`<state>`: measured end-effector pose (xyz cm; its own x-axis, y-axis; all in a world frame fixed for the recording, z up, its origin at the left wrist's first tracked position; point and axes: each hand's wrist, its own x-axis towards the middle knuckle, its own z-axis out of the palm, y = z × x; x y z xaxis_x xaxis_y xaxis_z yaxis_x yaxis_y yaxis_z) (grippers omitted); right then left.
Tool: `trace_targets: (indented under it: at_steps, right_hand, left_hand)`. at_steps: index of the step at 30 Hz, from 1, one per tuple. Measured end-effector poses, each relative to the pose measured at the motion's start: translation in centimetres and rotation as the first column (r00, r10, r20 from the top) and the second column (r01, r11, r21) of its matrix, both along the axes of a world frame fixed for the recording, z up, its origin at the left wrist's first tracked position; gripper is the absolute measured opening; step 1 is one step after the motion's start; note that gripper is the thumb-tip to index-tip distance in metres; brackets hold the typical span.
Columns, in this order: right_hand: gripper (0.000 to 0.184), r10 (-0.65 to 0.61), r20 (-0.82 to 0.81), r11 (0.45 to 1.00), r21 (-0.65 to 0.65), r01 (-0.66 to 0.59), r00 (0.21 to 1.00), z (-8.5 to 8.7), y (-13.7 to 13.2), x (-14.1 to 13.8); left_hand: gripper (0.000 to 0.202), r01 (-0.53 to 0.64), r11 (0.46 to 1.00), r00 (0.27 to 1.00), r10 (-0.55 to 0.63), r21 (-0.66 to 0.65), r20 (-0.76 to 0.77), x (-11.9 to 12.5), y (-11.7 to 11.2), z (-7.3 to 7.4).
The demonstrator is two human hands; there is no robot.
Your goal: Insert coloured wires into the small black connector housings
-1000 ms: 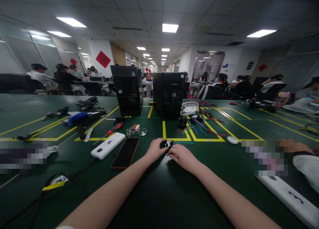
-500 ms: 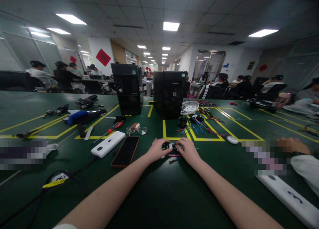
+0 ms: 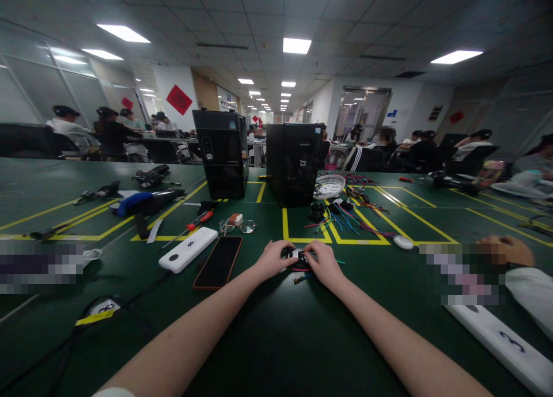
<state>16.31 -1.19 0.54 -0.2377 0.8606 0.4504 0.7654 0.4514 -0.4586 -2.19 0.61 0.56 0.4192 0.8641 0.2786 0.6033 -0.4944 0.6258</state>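
Observation:
A small black and white part with coloured wires sits low over the green table between my hands. From its left side my left hand grips it, thumb and fingers closed on its edge. My right hand pinches the same part from the right. Red, blue and green wires stick out beneath and beside it. The fingers cover much of the part, so its exact kind is unclear.
Left of my hands lie a phone, a white power bank marked 8, glasses and a red screwdriver. Two black computer towers stand ahead. Right are loose wires, a white basket and another person's hand.
My fingers have shifted slightly on the small part, and its white portion now looks turned. The other person's hand at the right has moved a little.

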Motion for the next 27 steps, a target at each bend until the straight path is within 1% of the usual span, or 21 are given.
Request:
trace_targets:
  at_steps: [5, 7, 10, 12, 14, 16, 18, 19, 24, 27]
  right_hand:
    - [0.008, -0.042, -0.196, 0.996, 0.075, 0.058, 0.980, 0.9, 0.4, 0.8]
    - [0.008, -0.022, -0.212, 0.995, 0.090, 0.042, 0.977, 1.5, 0.3, 1.1]
    - [0.008, 0.078, -0.140, 0.996, 0.054, -0.071, 0.987, 2.3, -0.4, 0.9]
    - [0.009, 0.177, -0.043, 0.984, 0.020, -0.177, 0.983, 2.7, -1.2, 0.2]
    - [0.010, 0.274, 0.090, 0.962, -0.027, -0.272, 0.958, 3.0, -2.1, -0.6]
    - [0.010, 0.343, 0.214, 0.939, -0.086, -0.332, 0.915, 3.0, -2.7, -1.2]
    - [0.010, 0.366, 0.289, 0.930, -0.126, -0.344, 0.884, 3.1, -3.1, -1.6]
    - [0.010, 0.360, 0.305, 0.933, -0.132, -0.336, 0.882, 3.1, -3.2, -1.7]
    - [0.015, 0.317, 0.272, 0.948, -0.120, -0.295, 0.909, 3.9, -3.1, -0.8]
    - [0.023, 0.322, 0.292, 0.945, -0.154, -0.288, 0.901, 4.2, -2.9, 0.0]
  left_hand:
    - [0.030, 0.004, 1.000, 1.000, -0.004, -0.009, -0.002, -0.1, 0.0, -0.1]
    - [0.030, -0.005, 1.000, 1.000, 0.005, -0.008, -0.004, 0.0, -0.1, -0.1]
    - [0.030, -0.036, 0.999, 0.999, 0.036, 0.012, 0.003, 0.0, -0.1, -0.1]
    - [0.030, -0.067, 0.997, 0.998, 0.067, 0.025, 0.020, 0.0, 0.0, -0.1]
    - [0.034, -0.089, 0.996, 0.995, 0.088, 0.029, 0.042, 0.0, 0.1, -0.2]
    - [0.038, -0.097, 0.995, 0.993, 0.096, 0.024, 0.064, 0.0, 0.2, -0.4]
    - [0.040, -0.091, 0.996, 0.993, 0.089, 0.018, 0.080, -0.1, 0.3, -0.6]
    - [0.041, -0.086, 0.996, 0.993, 0.085, 0.014, 0.085, -0.1, 0.3, -0.7]
    - [0.040, -0.091, 0.996, 0.993, 0.090, 0.002, 0.076, -0.1, 0.3, -0.6]
    - [0.040, -0.099, 0.995, 0.992, 0.098, 0.013, 0.079, 0.0, 0.2, -0.5]
